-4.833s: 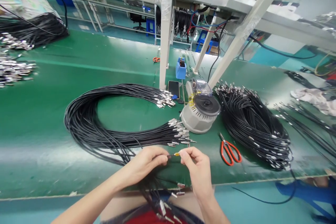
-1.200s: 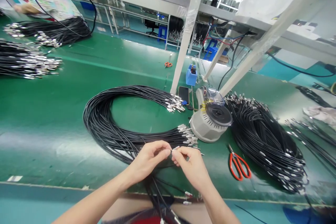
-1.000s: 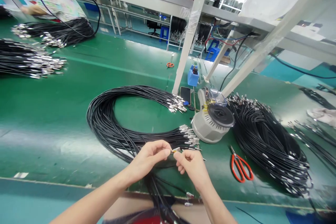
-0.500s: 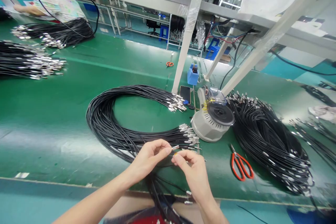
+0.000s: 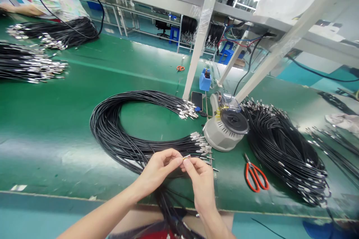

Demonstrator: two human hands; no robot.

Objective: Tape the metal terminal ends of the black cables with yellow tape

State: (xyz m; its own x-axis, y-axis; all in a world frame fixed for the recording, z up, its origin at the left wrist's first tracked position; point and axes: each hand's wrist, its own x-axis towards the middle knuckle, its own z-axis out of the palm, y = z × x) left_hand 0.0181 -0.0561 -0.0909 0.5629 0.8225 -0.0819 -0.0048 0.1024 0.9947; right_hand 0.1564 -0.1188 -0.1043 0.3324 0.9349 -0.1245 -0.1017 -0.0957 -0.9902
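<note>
My left hand [image 5: 164, 164] pinches the end of a black cable, and the cable's silver metal connector [image 5: 187, 156] sticks out past the thumb and forefinger. My right hand [image 5: 200, 179] is closed at the same spot, its thumb and forefinger pressing a small bit of yellow tape [image 5: 184, 158] against the cable end. Fingers hide most of the tape. Just beyond lies a looped bundle of black cables [image 5: 108, 127] with silver tips. More loose cables [image 5: 168, 207] hang over the table edge onto my lap.
To the right stand a round tape dispenser [image 5: 224, 134], red-handled nippers [image 5: 255, 175] and a big cable bundle [image 5: 286, 157]. Farther back are a phone [image 5: 196, 101], a blue holder [image 5: 205, 80], orange scissors [image 5: 180, 68] and white posts [image 5: 200, 41]. A co-worker [image 5: 60, 2] sits far left.
My right hand has moved slightly left and up, bringing the yellow tape from just beside the connector onto the cable end. My left hand keeps its pinch.
</note>
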